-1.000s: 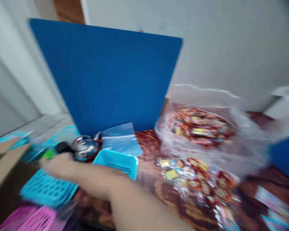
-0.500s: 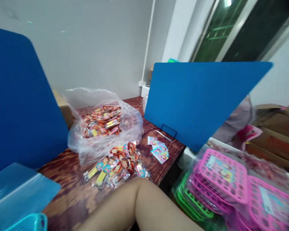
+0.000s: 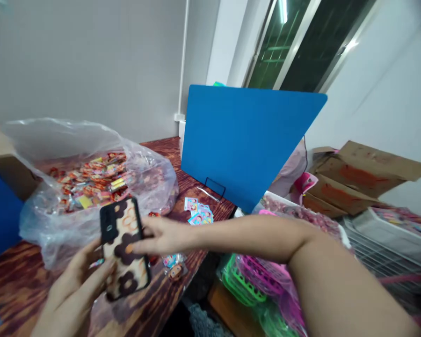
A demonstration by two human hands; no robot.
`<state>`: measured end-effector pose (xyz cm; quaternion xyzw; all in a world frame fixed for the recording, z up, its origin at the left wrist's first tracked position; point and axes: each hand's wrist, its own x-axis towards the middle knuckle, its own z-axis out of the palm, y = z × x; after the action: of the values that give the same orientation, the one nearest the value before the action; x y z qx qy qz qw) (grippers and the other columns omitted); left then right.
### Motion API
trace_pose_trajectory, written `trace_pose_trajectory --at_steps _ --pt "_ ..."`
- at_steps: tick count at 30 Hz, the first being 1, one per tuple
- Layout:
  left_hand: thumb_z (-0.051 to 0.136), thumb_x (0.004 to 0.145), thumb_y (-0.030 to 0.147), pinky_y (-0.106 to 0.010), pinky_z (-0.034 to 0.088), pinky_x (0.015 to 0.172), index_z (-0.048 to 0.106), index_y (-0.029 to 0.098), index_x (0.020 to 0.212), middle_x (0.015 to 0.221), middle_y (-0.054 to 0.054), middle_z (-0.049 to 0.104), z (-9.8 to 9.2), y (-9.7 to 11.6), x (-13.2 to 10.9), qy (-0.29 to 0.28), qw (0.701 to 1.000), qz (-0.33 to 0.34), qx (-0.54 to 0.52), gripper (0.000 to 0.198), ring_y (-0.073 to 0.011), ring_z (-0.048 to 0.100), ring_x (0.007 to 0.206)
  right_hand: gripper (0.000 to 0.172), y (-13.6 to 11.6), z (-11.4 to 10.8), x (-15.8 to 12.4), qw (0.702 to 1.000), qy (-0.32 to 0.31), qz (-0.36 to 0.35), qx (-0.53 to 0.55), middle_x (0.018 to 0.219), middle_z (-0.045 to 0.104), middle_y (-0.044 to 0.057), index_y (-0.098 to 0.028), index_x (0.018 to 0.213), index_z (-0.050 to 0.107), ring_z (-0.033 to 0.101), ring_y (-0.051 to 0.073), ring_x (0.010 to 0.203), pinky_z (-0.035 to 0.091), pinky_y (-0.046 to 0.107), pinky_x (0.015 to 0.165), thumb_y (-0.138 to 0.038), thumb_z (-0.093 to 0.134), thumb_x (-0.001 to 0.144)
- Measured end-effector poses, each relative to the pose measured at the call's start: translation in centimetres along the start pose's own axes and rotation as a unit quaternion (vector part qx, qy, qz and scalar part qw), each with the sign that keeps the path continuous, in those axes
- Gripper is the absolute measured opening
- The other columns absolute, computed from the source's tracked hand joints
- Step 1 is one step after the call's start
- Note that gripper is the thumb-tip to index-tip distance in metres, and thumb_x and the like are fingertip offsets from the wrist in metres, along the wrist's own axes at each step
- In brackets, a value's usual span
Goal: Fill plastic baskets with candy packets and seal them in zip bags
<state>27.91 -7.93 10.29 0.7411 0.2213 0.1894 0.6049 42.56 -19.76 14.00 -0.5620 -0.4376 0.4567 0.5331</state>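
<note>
A phone (image 3: 130, 228) in a dark-edged case with a flower pattern is tilted in front of the plastic bag, its camera side towards me. My left hand (image 3: 79, 281) is closed on its lower left edge, the thumb lying across the case. From the right, my right hand (image 3: 161, 238) grips the other edge with thumb and fingers. Behind the phone, a large clear bag (image 3: 157, 175) holds many small wrapped packets (image 3: 94, 178). A few packets with cartoon heads (image 3: 175, 270) show on the table below my right wrist; the phone and hands hide others.
Printed cards (image 3: 199, 213) lie on the wood-patterned table (image 3: 133, 318), near a blue panel (image 3: 245, 140) standing at its right end. Pink and green plastic baskets (image 3: 243, 285) are stacked beyond the table edge. Cardboard boxes (image 3: 358, 173) stand at the right.
Both hands have come into view with the phone between them. The view has turned right: the bag and blue panel sit further left, and more boxes show.
</note>
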Motion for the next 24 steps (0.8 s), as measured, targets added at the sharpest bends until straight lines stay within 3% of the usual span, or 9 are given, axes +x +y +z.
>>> trace_pose_trajectory --at_steps 3,5,7,9,11,14,17,19,24 --pt "0.067 0.064 0.054 -0.037 0.057 0.068 0.051 0.034 0.116 0.112 -0.002 0.064 5.0 2.0 1.5 -0.036 0.984 -0.084 -0.153 0.058 -0.0261 0.065 0.089 0.038 -1.3 -5.3 -2.7 0.994 0.069 0.043 -0.076 0.108 0.06 0.006 -0.015 0.122 0.043 0.059 0.014 0.093 0.049 0.028 0.084 -0.012 0.049 0.085" --pt "0.067 0.067 0.05 -0.037 0.057 0.068 0.054 0.027 0.111 0.106 -0.004 0.066 7.8 2.9 2.9 -0.105 0.965 -0.126 -0.206 0.052 -0.0236 0.067 0.083 0.046 -2.2 -8.0 -4.0 0.978 0.066 0.031 -0.195 0.118 0.056 0.008 -0.017 0.133 0.034 0.056 0.016 0.1 0.047 0.031 0.088 -0.013 0.043 0.088" --pt "0.066 0.07 0.045 -0.035 0.056 0.067 0.055 0.025 0.108 0.1 -0.004 0.067 10.1 3.5 4.5 -0.15 0.945 -0.148 -0.248 0.044 -0.0211 0.067 0.078 0.056 -2.8 -9.9 -4.9 0.94 0.042 0.019 -0.339 0.123 0.052 0.01 -0.017 0.14 0.027 0.052 0.019 0.105 0.043 0.034 0.091 -0.02 0.047 0.088" --pt "0.066 0.071 0.042 -0.033 0.055 0.063 0.056 0.022 0.104 0.091 -0.003 0.068 12.2 4.3 6.1 -0.156 0.937 -0.143 -0.279 0.04 -0.0198 0.067 0.072 0.076 -2.9 -11.4 -5.3 0.893 0.019 0.025 -0.448 0.122 0.049 0.012 -0.016 0.144 0.017 0.048 0.023 0.107 0.041 0.038 0.092 -0.032 0.059 0.082" --pt "0.066 0.07 0.04 -0.031 0.053 0.06 0.057 0.019 0.097 0.083 -0.003 0.068 14.1 5.4 7.9 -0.147 0.937 -0.114 -0.295 0.036 -0.0183 0.065 0.066 0.1 -2.8 -12.8 -5.4 0.866 0.019 0.034 -0.499 0.122 0.045 0.013 -0.017 0.146 0.005 0.046 0.026 0.108 0.041 0.039 0.091 -0.043 0.068 0.073" --pt "0.065 0.071 0.035 -0.027 0.05 0.062 0.058 0.017 0.086 0.083 -0.003 0.066 16.6 7.4 11.0 -0.15 0.942 -0.073 -0.292 0.025 -0.0138 0.062 0.065 0.108 -3.1 -15.6 -5.0 0.841 0.07 0.031 -0.535 0.12 0.044 0.012 -0.021 0.146 -0.004 0.044 0.026 0.106 0.04 0.037 0.089 -0.043 0.069 0.07" --pt "0.065 0.072 0.029 -0.022 0.047 0.065 0.061 0.017 0.086 0.093 -0.004 0.065 17.6 8.2 13.5 -0.159 0.951 -0.052 -0.26 0.02 -0.0125 0.06 0.075 0.1 -3.3 -19.5 -5.2 0.81 0.115 0.049 -0.573 0.108 0.049 0.009 -0.019 0.146 -0.001 0.046 0.025 0.099 0.041 0.035 0.085 -0.035 0.065 0.073" --pt "0.067 0.07 0.03 -0.021 0.046 0.066 0.062 0.019 0.095 0.099 -0.004 0.064 17.1 7.5 14.1 -0.156 0.958 -0.052 -0.233 0.028 -0.0138 0.058 0.081 0.097 -2.7 -22.4 -6.0 0.787 0.148 0.095 -0.592 0.102 0.05 0.008 -0.018 0.146 0.002 0.047 0.024 0.093 0.041 0.034 0.082 -0.036 0.063 0.073" --pt "0.062 0.069 0.05 -0.032 0.05 0.073 0.062 0.024 0.101 0.096 -0.003 0.066 13.7 1.8 12.2 -0.183 0.978 -0.059 -0.08 0.041 -0.0208 0.061 0.085 0.095 2.3 -28.2 -8.8 0.739 0.204 0.289 -0.574 0.094 0.048 0.005 -0.021 0.146 0.003 0.051 0.02 0.082 0.041 0.03 0.076 -0.035 0.062 0.072"
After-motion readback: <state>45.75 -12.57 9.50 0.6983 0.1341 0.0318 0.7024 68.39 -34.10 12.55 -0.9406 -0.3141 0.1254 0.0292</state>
